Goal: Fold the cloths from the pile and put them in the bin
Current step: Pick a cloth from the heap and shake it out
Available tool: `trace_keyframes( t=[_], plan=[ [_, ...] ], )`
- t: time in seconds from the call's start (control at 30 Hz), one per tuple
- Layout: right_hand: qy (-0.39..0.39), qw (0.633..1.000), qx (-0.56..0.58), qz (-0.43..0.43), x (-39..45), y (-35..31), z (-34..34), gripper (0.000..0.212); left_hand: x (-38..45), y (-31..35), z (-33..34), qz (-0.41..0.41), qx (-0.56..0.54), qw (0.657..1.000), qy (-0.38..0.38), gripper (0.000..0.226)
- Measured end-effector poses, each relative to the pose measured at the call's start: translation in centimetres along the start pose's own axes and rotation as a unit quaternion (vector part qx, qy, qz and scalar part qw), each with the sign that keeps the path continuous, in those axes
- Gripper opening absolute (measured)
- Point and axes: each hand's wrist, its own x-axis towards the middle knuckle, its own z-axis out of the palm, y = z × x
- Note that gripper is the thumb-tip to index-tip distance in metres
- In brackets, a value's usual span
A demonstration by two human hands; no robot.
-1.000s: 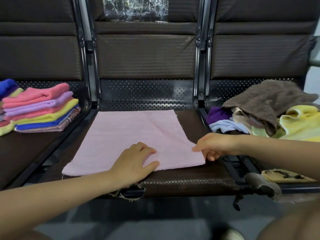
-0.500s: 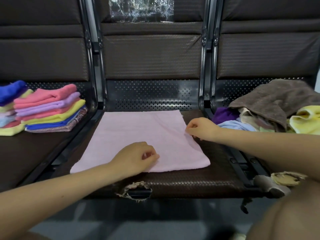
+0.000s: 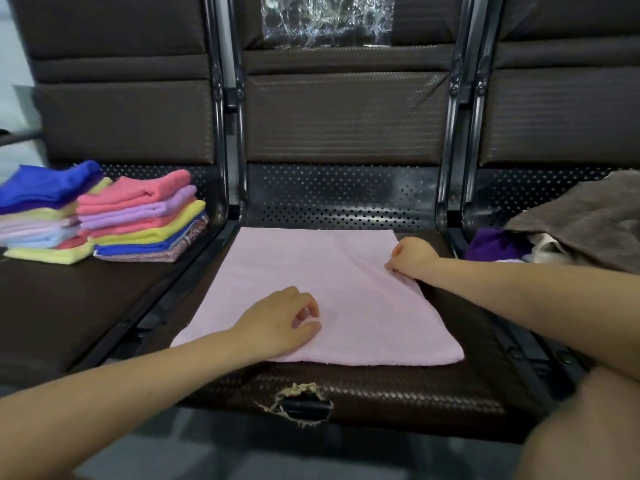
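A pale pink cloth [image 3: 346, 278] lies spread flat on the middle seat [image 3: 398, 389]. My left hand [image 3: 277, 323] rests on its near part, fingers loosely curled, thumb lying along the fabric. My right hand [image 3: 412, 256] is curled at the cloth's right edge and pinches it, with small wrinkles beside the fingers. The pile of unfolded cloths [image 3: 581, 220], brown on top with purple and cream beneath, sits on the right seat. No bin is in view.
Two stacks of folded cloths stand on the left seat: one topped pink [image 3: 138, 216], one topped blue [image 3: 41, 199]. Black metal frames separate the seats. The middle seat's front edge has a torn hole [image 3: 301, 403]. My knee [image 3: 581, 427] is at lower right.
My right hand slid from the cloth's near right corner up along its right edge. My left hand's fingers went from flat to loosely curled. The view shifted right.
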Motion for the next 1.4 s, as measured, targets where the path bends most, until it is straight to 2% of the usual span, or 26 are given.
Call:
trace_keyframes(
  t=[0.07, 0.2, 0.37, 0.4, 0.5, 0.53, 0.6, 0.7, 0.77, 0.87, 0.9, 0.97, 1.0, 1.07, 1.1, 1.17, 1.2, 1.3, 1.4],
  plan=[
    [0.036, 0.999, 0.013, -0.018, 0.2, 0.1, 0.1, 0.01, 0.1, -0.2, 0.1, 0.004, -0.007, 1.0, -0.002, 0.026],
    [0.095, 0.993, 0.049, -0.042, 1.1, 0.0, -0.9, 0.016, 0.1, -0.2, 0.2, 0.01, -0.01, 1.0, 0.002, 0.027],
    [0.155, 0.987, 0.024, -0.033, 1.7, 0.3, -3.1, 0.02, -0.2, -0.1, 0.3, 0.009, 0.005, 1.0, 0.005, 0.028],
    [0.149, 0.988, 0.021, -0.026, 1.9, 0.5, -3.4, 0.02, -0.2, 0.0, 0.3, 0.01, 0.006, 1.0, 0.003, 0.029],
    [0.047, 0.998, -0.03, -0.003, 1.9, 1.1, -3.2, 0.024, -0.1, 0.3, -0.4, 0.025, -0.004, 0.999, -0.022, 0.03],
    [0.036, 0.998, -0.047, -0.014, 1.5, 1.2, -2.7, 0.026, -0.2, 0.3, -0.7, 0.041, -0.013, 0.998, -0.038, 0.03],
    [0.049, 0.996, -0.039, -0.057, 0.4, 1.0, -1.8, 0.028, -0.6, 0.3, -1.4, 0.083, -0.033, 0.993, -0.078, 0.033],
    [0.053, 0.981, -0.059, -0.176, -3.2, -0.3, -0.6, 0.028, -1.7, -0.1, -1.5, 0.132, -0.033, 0.985, -0.105, 0.042],
    [0.023, 0.963, -0.055, -0.261, -6.3, -1.7, -0.2, 0.021, -2.1, -0.4, -1.0, 0.161, -0.015, 0.984, -0.071, 0.041],
    [-0.116, 0.94, -0.011, -0.321, -11.6, -3.4, -0.5, 0.026, -2.1, -0.4, -0.3, 0.156, -0.012, 0.988, 0.003, 0.038],
    [-0.155, 0.931, -0.037, -0.329, -12.8, -3.6, -0.5, 0.032, -2.1, -0.3, -0.2, 0.135, -0.033, 0.99, 0.025, 0.034],
    [-0.162, 0.912, -0.143, -0.35, -13.7, -3.2, 0.1, 0.042, -1.7, -0.1, 0.0, 0.094, -0.065, 0.992, 0.057, 0.023],
    [-0.147, 0.907, -0.176, -0.354, -13.5, -2.9, 0.4, 0.04, -1.5, 0.0, 0.1, 0.088, -0.064, 0.992, 0.063, 0.018],
    [-0.125, 0.914, -0.168, -0.347, -12.5, -2.4, 0.4, 0.025, -1.3, 0.4, -0.4, 0.093, -0.019, 0.994, 0.047, 0.015],
    [-0.119, 0.92, -0.157, -0.339, -11.8, -2.0, 0.0, 0.021, -1.1, 0.6, -0.9, 0.101, 0.041, 0.994, 0.028, 0.024],
    [-0.118, 0.928, -0.145, -0.323, -10.3, -1.2, -1.3, 0.027, -0.7, 0.7, -1.9, 0.106, 0.191, 0.976, -0.017, 0.053],
    [-0.118, 0.931, -0.138, -0.317, -9.7, -0.6, -2.2, 0.029, -0.3, 0.2, -2.5, 0.1, 0.229, 0.968, -0.029, 0.057],
    [-0.116, 0.942, -0.093, -0.299, -8.3, 1.9, -4.2, 0.032, 0.3, -2.6, -4.2, 0.068, 0.158, 0.985, -0.021, 0.039],
    [-0.12, 0.966, 0.0, -0.227, -7.2, 4.3, -5.3, 0.029, -0.6, -6.5, -5.9, 0.02, 0.036, 0.999, 0.009, 0.052]
  ],
)
